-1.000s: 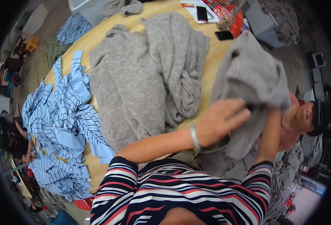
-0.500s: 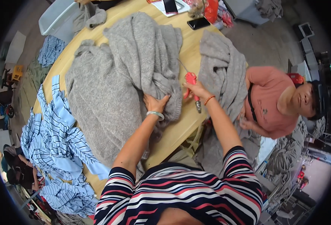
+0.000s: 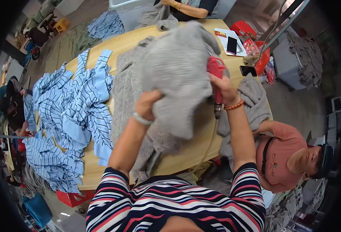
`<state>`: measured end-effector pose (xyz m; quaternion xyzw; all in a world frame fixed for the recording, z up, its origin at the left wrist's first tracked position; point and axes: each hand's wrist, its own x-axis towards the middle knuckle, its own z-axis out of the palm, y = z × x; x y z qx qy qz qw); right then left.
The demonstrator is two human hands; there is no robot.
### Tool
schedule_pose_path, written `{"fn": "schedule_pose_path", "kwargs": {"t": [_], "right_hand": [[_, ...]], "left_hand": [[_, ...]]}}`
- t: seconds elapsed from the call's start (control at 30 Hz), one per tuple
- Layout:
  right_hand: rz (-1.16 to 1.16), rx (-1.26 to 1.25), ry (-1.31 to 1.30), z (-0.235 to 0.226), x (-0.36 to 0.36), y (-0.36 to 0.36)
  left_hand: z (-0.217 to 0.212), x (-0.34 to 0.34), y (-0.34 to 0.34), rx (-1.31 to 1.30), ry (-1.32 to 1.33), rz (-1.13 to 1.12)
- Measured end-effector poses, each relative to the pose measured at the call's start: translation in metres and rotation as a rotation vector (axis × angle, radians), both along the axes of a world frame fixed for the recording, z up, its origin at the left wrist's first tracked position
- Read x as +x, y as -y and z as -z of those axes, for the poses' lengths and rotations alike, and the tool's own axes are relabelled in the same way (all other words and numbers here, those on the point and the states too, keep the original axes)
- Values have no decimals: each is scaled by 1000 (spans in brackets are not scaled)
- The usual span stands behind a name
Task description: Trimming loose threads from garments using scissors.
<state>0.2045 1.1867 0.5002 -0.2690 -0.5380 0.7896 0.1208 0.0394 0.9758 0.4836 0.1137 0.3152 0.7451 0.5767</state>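
Long pale wooden table (image 3: 201, 152) is running from 7 to 1 o'clock. Heap of blue-and-white striped fabric pieces (image 3: 68, 116) is lying at 9 o'clock on it, with a flat grey knit pile (image 3: 126, 92) just beside. Lifted grey knitted garment (image 3: 176, 73) is hanging above table centre, near 12 o'clock. Left hand (image 3: 149, 104) is clamping its lower edge, fingers bunched into the knit. Right hand (image 3: 224, 87) is wrapping closed around a red handheld corded tool (image 3: 217, 83), touching the garment's right side. Seated person in a salmon shirt (image 3: 280, 156) is sitting at 4 o'clock. Black phone (image 3: 231, 45) is lying at 1 o'clock.
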Motion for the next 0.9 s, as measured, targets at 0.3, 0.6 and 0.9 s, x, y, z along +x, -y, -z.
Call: {"fn": "schedule_pose_path", "kwargs": {"t": [0.3, 0.6, 0.9], "right_hand": [[-628, 352, 436, 61, -10, 75], [-173, 314, 275, 62, 34, 97], [187, -253, 126, 114, 135, 125]], "left_hand": [[126, -2, 229, -879, -370, -194], [97, 1, 181, -682, -1141, -583], [4, -32, 25, -476, -2007, -360]]}}
